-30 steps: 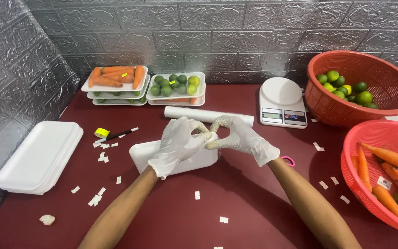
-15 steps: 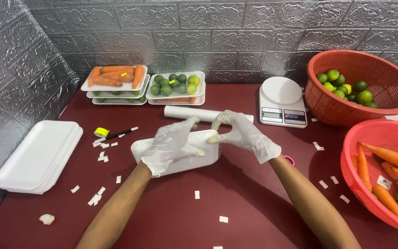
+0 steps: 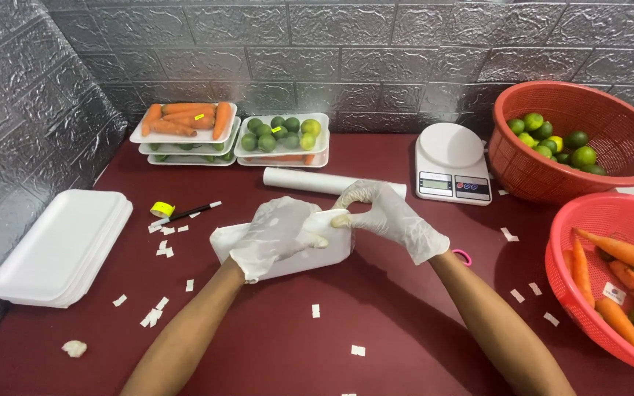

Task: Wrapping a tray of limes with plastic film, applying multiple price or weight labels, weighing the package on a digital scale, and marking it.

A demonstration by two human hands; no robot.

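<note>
Both my hands wear thin white gloves and meet over a white foam tray [image 3: 317, 253] lying in the middle of the dark red table. My left hand [image 3: 277, 233] rests on top of the tray, fingers curled over its upper side. My right hand [image 3: 383, 213] pinches the tray's right end between thumb and fingers. What lies in the tray is hidden by my hands.
Left: a stack of white foam trays [image 3: 56, 246]. Back: trays of carrots [image 3: 185, 121] and limes [image 3: 282, 134], a white roll [image 3: 310, 180], a white scale [image 3: 451, 161]. Right: red baskets of limes [image 3: 577, 139] and carrots [image 3: 618, 275]. Paper scraps, a yellow tape roll [image 3: 161, 209] and a pen litter the table.
My hands dropped from just above the tray onto it. The left hand now lies flat on its top and the right pinches its right end.
</note>
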